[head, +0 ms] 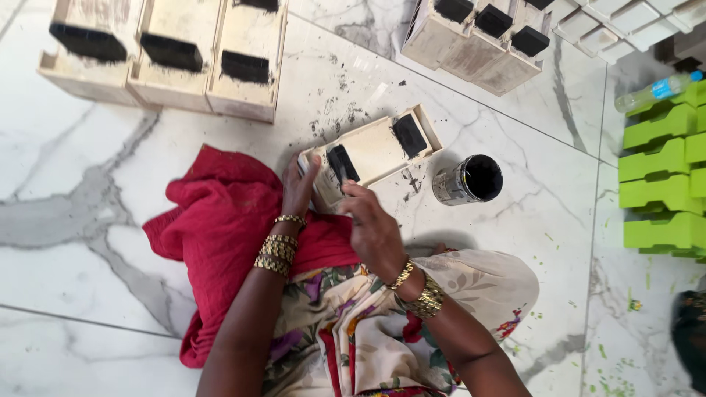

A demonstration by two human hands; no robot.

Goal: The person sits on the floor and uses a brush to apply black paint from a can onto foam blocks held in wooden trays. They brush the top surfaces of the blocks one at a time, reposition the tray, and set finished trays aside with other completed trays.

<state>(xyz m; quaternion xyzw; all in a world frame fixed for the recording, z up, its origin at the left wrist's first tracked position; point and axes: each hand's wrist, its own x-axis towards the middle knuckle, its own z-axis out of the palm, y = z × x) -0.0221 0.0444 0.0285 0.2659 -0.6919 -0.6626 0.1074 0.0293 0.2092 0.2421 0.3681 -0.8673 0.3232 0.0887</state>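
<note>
Matt wooden block, glossy marble floor

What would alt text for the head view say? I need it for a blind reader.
Seen from above, a person's left hand steadies a pale wooden box on a marble floor while the right hand works black paint onto it. A tin of black paint stands beside it, with rows of similar boxes beyond.

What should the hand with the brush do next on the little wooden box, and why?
Probably keep stroking black over the near patch on the wooden box. The right hand is on that patch, the left hand steadies the box's end, and the far patch already looks fully black. The paint can stands open beside it for a dip.
</note>
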